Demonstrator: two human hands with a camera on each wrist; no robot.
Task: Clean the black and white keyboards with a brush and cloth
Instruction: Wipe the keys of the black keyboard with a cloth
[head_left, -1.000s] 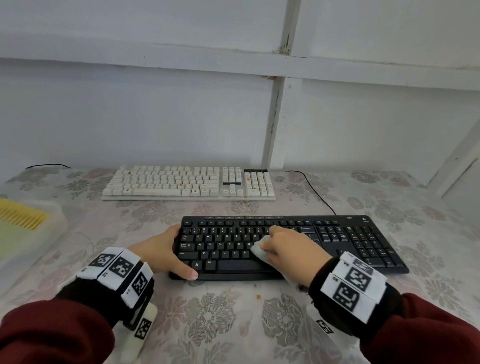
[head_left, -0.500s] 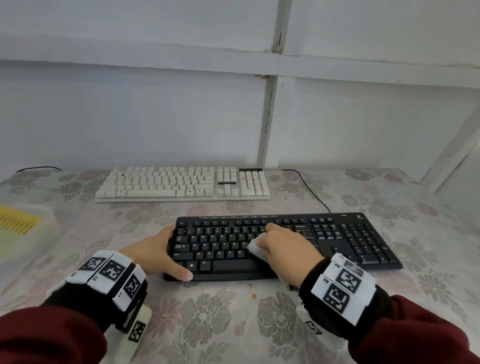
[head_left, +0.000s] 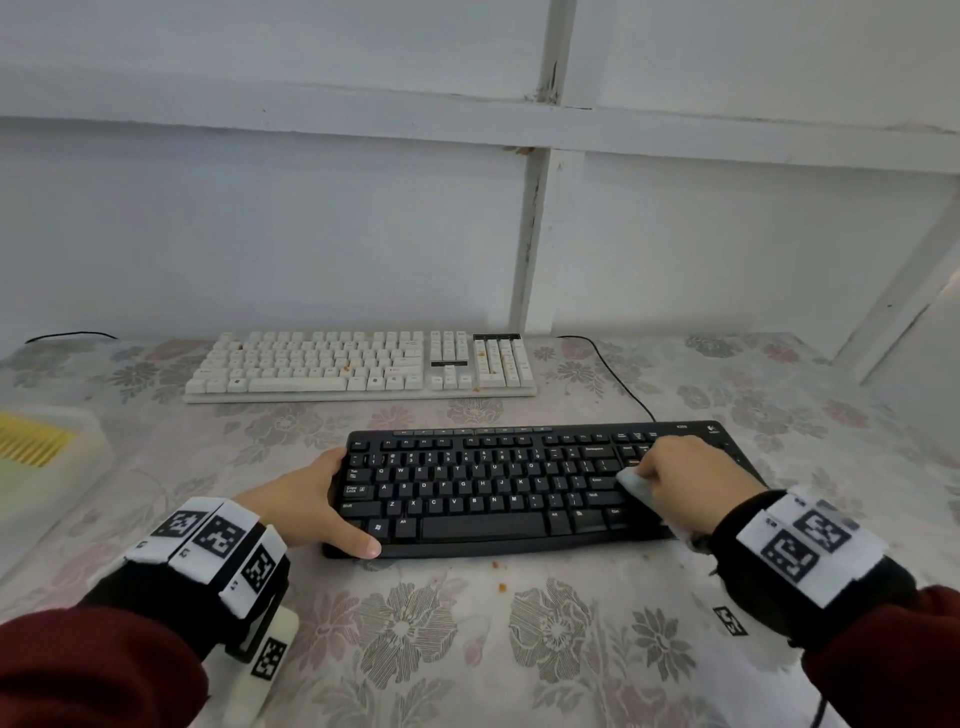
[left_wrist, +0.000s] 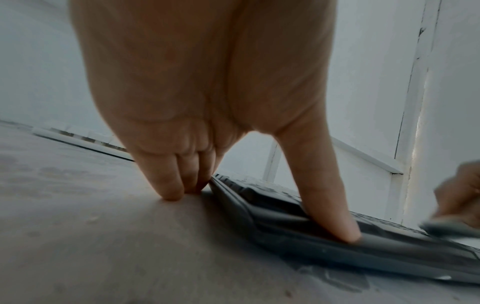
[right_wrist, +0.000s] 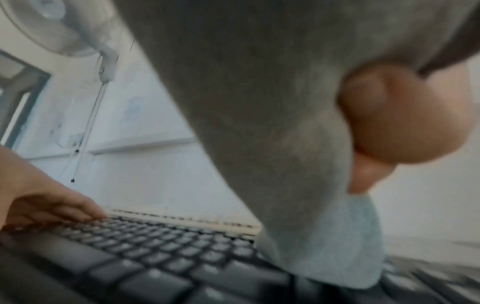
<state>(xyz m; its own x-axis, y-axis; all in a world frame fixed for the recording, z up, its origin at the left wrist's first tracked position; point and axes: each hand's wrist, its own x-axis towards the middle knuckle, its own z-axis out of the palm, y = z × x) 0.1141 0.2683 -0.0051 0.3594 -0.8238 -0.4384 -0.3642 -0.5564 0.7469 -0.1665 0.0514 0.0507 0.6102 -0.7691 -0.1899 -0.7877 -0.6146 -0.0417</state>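
The black keyboard (head_left: 493, 493) lies in front of me on the flowered tablecloth. My left hand (head_left: 332, 501) holds its left end, fingers at the side edge and thumb (left_wrist: 337, 222) pressed on the front edge. My right hand (head_left: 680, 478) grips a pale cloth (head_left: 631, 480) and presses it on the keys at the right of the main block. The cloth (right_wrist: 259, 123) fills much of the right wrist view above the keys (right_wrist: 155, 257). The white keyboard (head_left: 358, 364) sits behind, with orange crumbs on its keys.
A yellow brush (head_left: 31, 441) lies in a pale container at the left edge. Orange crumbs (head_left: 501, 587) dot the cloth in front of the black keyboard. A black cable (head_left: 618, 379) runs back to the white wall. A fan (right_wrist: 52, 26) hangs high up.
My right hand has slid the cloth to the right, from the middle keys to the right end of the main block. The left hand stays on the keyboard's left end.
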